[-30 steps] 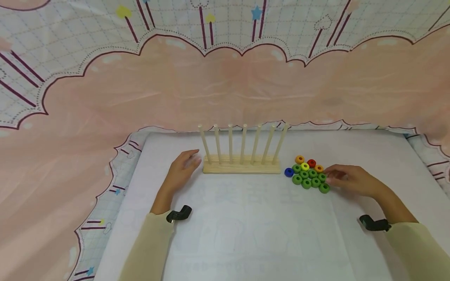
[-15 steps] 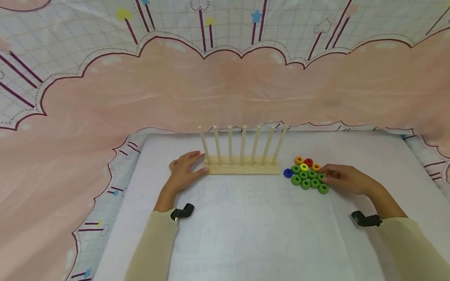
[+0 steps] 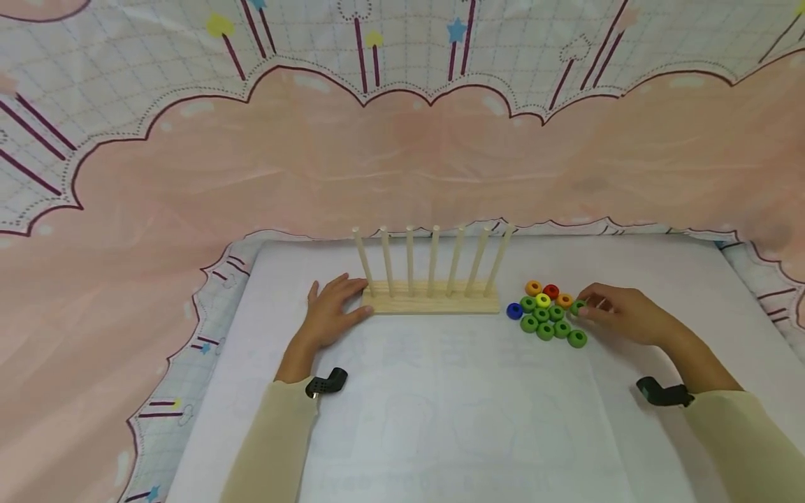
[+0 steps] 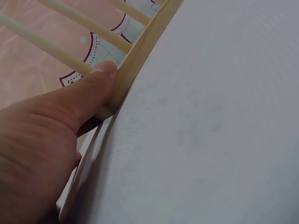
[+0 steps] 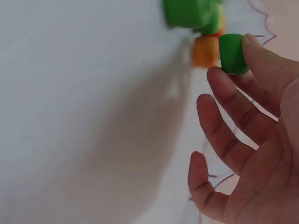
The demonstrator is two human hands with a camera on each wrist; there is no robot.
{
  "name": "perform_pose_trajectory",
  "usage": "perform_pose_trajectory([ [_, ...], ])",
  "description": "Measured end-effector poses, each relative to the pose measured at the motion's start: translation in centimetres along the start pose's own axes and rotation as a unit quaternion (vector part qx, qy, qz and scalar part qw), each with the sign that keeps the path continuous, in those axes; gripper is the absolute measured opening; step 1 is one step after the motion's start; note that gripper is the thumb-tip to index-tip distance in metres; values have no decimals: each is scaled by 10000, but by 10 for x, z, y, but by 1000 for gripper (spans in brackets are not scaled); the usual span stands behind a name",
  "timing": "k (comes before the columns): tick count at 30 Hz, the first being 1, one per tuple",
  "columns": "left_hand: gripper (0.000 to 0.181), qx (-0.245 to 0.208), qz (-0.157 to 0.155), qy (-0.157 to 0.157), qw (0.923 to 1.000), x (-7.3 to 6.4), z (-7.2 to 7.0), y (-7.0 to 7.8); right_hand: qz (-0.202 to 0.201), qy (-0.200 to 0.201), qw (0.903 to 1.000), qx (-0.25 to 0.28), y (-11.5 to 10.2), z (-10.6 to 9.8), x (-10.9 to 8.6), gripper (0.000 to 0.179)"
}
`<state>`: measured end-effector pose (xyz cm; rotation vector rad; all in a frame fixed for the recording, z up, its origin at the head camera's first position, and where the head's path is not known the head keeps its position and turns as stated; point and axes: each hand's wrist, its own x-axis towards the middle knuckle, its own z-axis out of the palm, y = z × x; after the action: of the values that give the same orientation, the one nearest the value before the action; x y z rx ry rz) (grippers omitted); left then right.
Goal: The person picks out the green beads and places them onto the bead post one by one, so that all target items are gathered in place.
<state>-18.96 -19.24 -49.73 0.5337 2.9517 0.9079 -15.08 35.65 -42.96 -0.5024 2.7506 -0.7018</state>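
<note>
A pale wooden stand (image 3: 434, 302) with a row of several upright pegs sits on the white tabletop. At its left end, my left hand (image 3: 327, 316) holds the base. In the left wrist view the thumb (image 4: 100, 77) presses on the base's edge; the other fingers are mostly hidden. My right hand (image 3: 632, 318) pinches a green bead (image 5: 232, 53) between thumb and fingers, just off the right side of the bead cluster. That cluster has several green beads (image 3: 545, 331), a blue bead (image 3: 514, 311), a yellow bead (image 3: 543, 300), a red bead (image 3: 550, 291) and two orange beads (image 3: 533, 288).
The white table (image 3: 440, 419) runs toward me in front of the stand. A pink and white patterned cloth (image 3: 402, 161) hangs behind it and down its left side. Small black cameras (image 3: 327, 383) are worn at both wrists.
My left hand has moved right, from beside the stand onto its left end. My right hand has taken a green bead and shifted it slightly up and away from the others.
</note>
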Motion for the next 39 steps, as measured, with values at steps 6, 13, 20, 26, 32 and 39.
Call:
perform_pose_trajectory([
  [6, 61, -227, 360, 33, 9991, 0, 1, -3, -200, 393, 9990, -92, -24, -9, 9, 27],
  [13, 62, -433, 449, 12, 9981, 0, 3, 0, -566, 807, 9951, -123, -54, -18, 19, 24],
  [20, 62, -398, 448, 136, 9981, 0, 2, 0, -613, 1044, 9926, -39, -84, -30, 30, 26],
  [26, 59, -441, 381, 94, 9983, 0, 2, -1, -546, 1305, 9899, 78, -102, -41, 33, 28],
  [32, 59, -446, 365, 94, 9983, 1, 2, -1, -750, 1588, 9844, 84, -110, -46, 41, 25],
  [39, 59, -452, 417, 157, 9980, 2, 2, -2, -994, 1854, 9773, 259, -116, -51, 49, 21],
])
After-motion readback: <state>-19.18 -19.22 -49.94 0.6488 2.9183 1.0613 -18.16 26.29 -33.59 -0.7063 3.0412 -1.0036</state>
